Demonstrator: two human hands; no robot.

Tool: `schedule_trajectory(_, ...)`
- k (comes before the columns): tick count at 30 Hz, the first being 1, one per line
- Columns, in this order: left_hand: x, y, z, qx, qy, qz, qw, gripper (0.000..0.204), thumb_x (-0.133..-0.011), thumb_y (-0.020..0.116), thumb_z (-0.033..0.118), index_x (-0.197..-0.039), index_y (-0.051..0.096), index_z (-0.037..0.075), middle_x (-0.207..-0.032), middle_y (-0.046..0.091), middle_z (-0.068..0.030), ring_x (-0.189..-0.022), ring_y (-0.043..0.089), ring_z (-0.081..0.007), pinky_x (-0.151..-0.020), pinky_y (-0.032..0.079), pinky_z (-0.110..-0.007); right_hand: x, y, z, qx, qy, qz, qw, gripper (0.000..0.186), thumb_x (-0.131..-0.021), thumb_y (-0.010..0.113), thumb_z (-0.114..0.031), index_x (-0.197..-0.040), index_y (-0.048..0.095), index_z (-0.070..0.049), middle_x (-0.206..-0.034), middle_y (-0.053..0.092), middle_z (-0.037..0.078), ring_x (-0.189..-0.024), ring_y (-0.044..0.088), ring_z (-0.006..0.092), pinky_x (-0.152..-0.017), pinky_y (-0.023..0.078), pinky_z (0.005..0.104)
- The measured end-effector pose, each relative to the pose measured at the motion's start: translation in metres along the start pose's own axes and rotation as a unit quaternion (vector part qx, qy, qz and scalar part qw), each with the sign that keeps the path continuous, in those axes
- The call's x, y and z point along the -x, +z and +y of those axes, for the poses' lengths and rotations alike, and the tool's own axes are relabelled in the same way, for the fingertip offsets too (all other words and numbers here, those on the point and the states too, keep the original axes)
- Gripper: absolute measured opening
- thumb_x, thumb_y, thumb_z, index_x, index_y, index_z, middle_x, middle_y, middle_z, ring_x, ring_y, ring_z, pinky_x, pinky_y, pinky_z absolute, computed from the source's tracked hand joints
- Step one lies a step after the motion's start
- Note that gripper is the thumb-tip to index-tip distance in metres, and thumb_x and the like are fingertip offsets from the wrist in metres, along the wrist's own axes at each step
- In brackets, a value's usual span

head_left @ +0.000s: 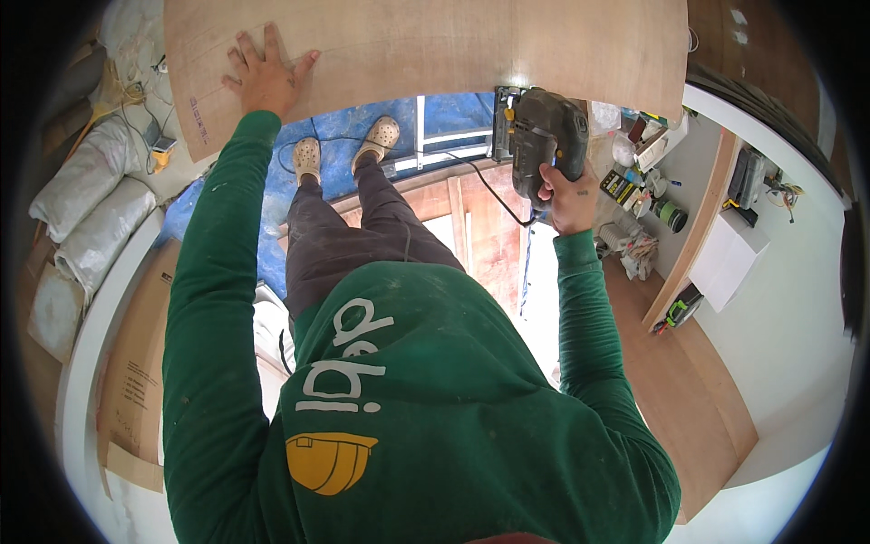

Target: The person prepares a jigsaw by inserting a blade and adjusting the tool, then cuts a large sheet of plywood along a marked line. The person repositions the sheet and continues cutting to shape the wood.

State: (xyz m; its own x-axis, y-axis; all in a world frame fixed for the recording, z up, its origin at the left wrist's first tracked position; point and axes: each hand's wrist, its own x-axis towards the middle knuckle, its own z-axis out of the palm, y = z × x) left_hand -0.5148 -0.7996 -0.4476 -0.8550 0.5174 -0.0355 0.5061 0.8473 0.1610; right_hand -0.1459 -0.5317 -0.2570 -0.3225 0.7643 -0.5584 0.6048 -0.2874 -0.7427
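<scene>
A large plywood sheet point(417, 45) spans the top of the view, with faint lines on its face and its near edge toward me. My left hand point(270, 83) lies flat on its left part, fingers spread. My right hand point(573, 201) is wrapped round the handle of a black corded jigsaw point(536, 136). The jigsaw's base plate meets the sheet's near edge right of the middle, where a small light shines on the wood. Its blade is hidden. A black cord point(485, 181) runs from the tool down to the left.
My feet in beige clogs point(307, 156) stand on a blue floor covering point(340, 186) below the sheet. Wrapped white bundles point(109, 222) lie at the left, above a cardboard box point(140, 363). At the right, tools and a green-black roll point(669, 216) crowd beside a wooden strip point(693, 231).
</scene>
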Motion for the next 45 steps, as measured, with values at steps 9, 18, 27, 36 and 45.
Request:
schedule_trajectory(9,-0.001,-0.002,0.0,-0.006,-0.006,-0.026,1.0,0.105,-0.088,0.051,0.084,-0.166,0.025,0.019,-0.17,0.011,-0.0299,-0.156,0.011,-0.0539,-0.116,0.014,-0.078,-0.001,-0.002,0.008,0.017,0.0,0.009,1.0,0.025,-0.083,0.075,-0.003,-0.105,0.066,0.003,-0.078,0.066,0.006,-0.058,0.058,0.0112,-0.049,0.048,0.0267)
schedule_trajectory(18,-0.003,0.0,-0.002,-0.021,-0.005,-0.027,0.999,0.105,-0.088,0.05,0.085,-0.166,0.025,0.019,-0.17,0.012,-0.0303,-0.155,0.011,-0.0544,-0.116,0.015,-0.078,-0.002,-0.002,0.007,-0.005,-0.002,-0.014,1.0,0.023,-0.083,0.074,-0.002,-0.104,0.065,0.003,-0.08,0.066,0.006,-0.059,0.058,0.0113,-0.048,0.048,0.0267)
schedule_trajectory(27,-0.002,-0.002,0.0,-0.007,-0.008,-0.029,1.0,0.106,-0.088,0.05,0.085,-0.167,0.023,0.02,-0.17,0.01,-0.0292,-0.156,0.011,-0.0536,-0.116,0.014,-0.078,-0.001,-0.001,0.007,-0.011,0.007,-0.013,1.0,0.024,-0.083,0.075,-0.002,-0.104,0.065,0.003,-0.082,0.067,0.007,-0.059,0.058,0.0118,-0.048,0.048,0.0273)
schedule_trajectory(36,-0.002,-0.004,0.002,-0.02,-0.014,-0.045,0.999,0.107,-0.089,0.05,0.085,-0.167,0.02,0.019,-0.171,0.008,-0.0292,-0.156,0.01,-0.0543,-0.117,0.014,-0.078,-0.001,0.002,0.009,-0.005,0.007,-0.004,1.0,0.022,-0.083,0.075,-0.002,-0.101,0.065,0.004,-0.078,0.066,0.007,-0.057,0.059,0.0123,-0.047,0.048,0.0276)
schedule_trajectory(45,-0.002,-0.001,0.001,-0.018,-0.011,-0.036,0.999,0.107,-0.089,0.049,0.085,-0.168,0.02,0.019,-0.171,0.008,-0.0291,-0.156,0.009,-0.054,-0.116,0.014,-0.078,-0.001,0.003,0.006,-0.01,0.01,0.0,1.0,0.021,-0.083,0.075,-0.002,-0.1,0.064,0.003,-0.075,0.064,0.006,-0.055,0.058,0.012,-0.048,0.048,0.0279)
